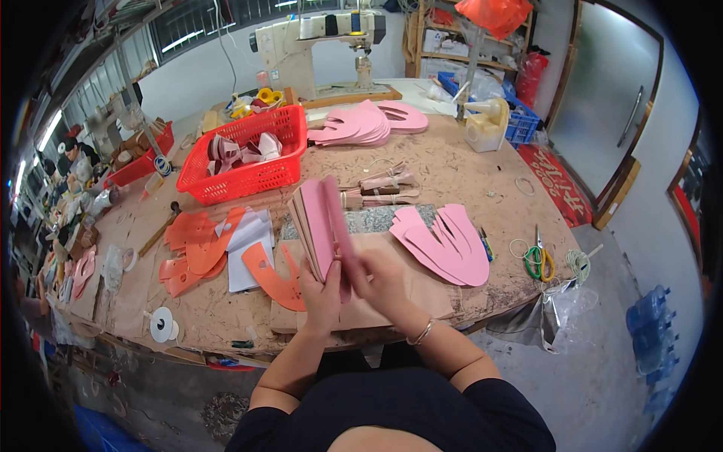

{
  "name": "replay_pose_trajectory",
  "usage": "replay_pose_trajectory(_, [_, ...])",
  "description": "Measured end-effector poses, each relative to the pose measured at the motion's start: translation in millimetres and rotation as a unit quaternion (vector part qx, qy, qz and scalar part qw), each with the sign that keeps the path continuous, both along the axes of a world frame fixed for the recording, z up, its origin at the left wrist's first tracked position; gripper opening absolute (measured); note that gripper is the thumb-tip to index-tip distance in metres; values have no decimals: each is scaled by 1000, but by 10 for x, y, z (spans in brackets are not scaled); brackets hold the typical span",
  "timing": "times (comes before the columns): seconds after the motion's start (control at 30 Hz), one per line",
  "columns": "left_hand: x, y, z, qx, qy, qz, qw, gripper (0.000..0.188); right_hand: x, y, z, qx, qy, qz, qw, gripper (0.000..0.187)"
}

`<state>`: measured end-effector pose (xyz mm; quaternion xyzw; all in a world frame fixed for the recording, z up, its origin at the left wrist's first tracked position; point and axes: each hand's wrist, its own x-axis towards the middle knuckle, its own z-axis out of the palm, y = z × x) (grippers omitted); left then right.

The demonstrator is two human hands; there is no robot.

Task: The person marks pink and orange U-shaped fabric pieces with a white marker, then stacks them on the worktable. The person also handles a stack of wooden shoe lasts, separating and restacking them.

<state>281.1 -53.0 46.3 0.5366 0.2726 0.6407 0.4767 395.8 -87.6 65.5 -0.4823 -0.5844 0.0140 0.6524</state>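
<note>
Upright in front of me is a stack of pink and beige cut leather-like pieces (310,226). My left hand (322,300) is closed around its lower end. Against the stack's right side, my right hand (379,281) is closed on the lower part of a pink piece (340,222), which stands slightly fanned away. Both hands are near each other above a brown board (407,301); the right fingers are partly blurred. To their right lie slotted pink cut pieces (448,248). Orange cut pieces (202,245) and white paper (245,260) are on the left, with one orange piece (273,280) beside my left hand.
A red basket (248,177) with small cut parts stands at the back left. Farther back are more pink pieces (361,124) and a sewing machine (301,56). Bundled strips (384,184) lie beyond the stack. Scissors (539,260) rest near the right edge, a white spool (162,325) near the front left.
</note>
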Motion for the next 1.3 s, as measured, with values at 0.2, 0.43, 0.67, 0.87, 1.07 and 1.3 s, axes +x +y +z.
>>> replay_pose_trajectory(0.2, [-338,308,62,-124,-209,-88,966,30,1554,-110,-191,-145,303,-42,941,18])
replay_pose_trajectory(0.43, [-291,346,147,-126,-302,-147,934,35,2468,-342,-762,-180,54,-342,921,20])
replay_pose_trajectory(0.67, [-149,324,72,-113,-275,-217,930,34,873,-229,-138,-67,-30,-82,994,34])
replay_pose_trajectory(0.87, [-197,283,-27,-187,-252,-159,936,30,19,-46,-54,-101,-190,77,974,75])
replay_pose_trajectory(1.07, [-444,265,23,-180,-293,-180,921,36,-151,141,-220,-141,-112,147,973,84])
replay_pose_trajectory(1.3, [-1037,516,303,-75,-353,19,932,44,-153,248,-374,-155,-199,7,968,81])
